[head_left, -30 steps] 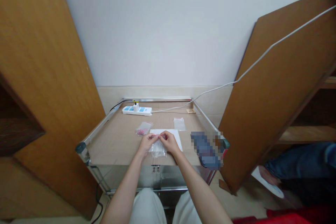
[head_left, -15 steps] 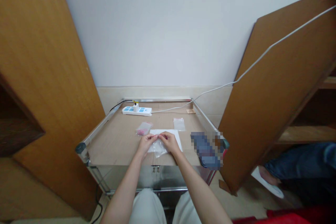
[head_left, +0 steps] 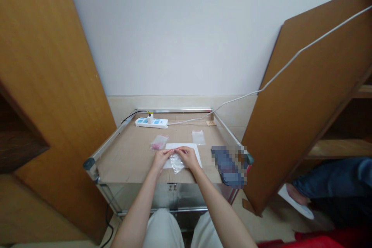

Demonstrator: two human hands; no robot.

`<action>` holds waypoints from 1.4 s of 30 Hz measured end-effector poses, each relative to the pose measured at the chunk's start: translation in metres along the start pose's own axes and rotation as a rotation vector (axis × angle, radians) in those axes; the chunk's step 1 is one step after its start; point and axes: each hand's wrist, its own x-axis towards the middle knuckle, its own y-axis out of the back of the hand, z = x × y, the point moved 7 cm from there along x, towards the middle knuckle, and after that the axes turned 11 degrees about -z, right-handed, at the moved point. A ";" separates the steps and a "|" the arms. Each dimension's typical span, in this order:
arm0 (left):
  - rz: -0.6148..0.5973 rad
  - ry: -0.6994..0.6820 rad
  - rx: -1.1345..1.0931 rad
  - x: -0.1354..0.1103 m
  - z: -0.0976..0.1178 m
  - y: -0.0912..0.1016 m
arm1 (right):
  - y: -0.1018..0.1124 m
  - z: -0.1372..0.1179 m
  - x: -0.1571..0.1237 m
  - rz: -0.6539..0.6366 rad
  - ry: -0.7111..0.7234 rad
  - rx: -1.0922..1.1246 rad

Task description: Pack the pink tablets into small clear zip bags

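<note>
A small clear plastic bag (head_left: 177, 164) hangs from the pinched fingertips of both hands, over a white sheet of paper (head_left: 195, 155). My left hand (head_left: 162, 158) grips its upper edge from the left. From the right, my right hand (head_left: 187, 156) pinches the same edge, its fingertips meeting the left ones. Whatever lies inside the bag near the fingers is too small to make out. Just beyond my left hand rests another clear bag with small pink pieces (head_left: 158, 144). A flat clear bag or stack of bags (head_left: 198, 137) lies behind the paper.
A white power strip (head_left: 151, 123) with one plug sits at the back left of the cardboard-covered cart top (head_left: 122, 159). Its white cable (head_left: 232, 100) runs up to the right. A dark blurred-out object (head_left: 228, 166) lies at the right edge. Another person's foot (head_left: 298, 195) shows at right.
The clear bag's lower part has shifted slightly and hangs narrower beneath the fingers. Both hands stay nearly in place, still pinching it.
</note>
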 end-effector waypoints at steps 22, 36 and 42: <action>-0.017 -0.013 -0.029 -0.002 0.007 -0.003 | 0.013 -0.002 -0.002 0.129 -0.077 -0.018; 0.002 -0.061 0.040 -0.003 0.010 -0.002 | 0.013 0.010 -0.001 0.158 -0.121 0.168; 0.013 -0.044 -0.026 -0.002 0.008 -0.001 | 0.011 -0.001 -0.001 0.108 -0.088 0.045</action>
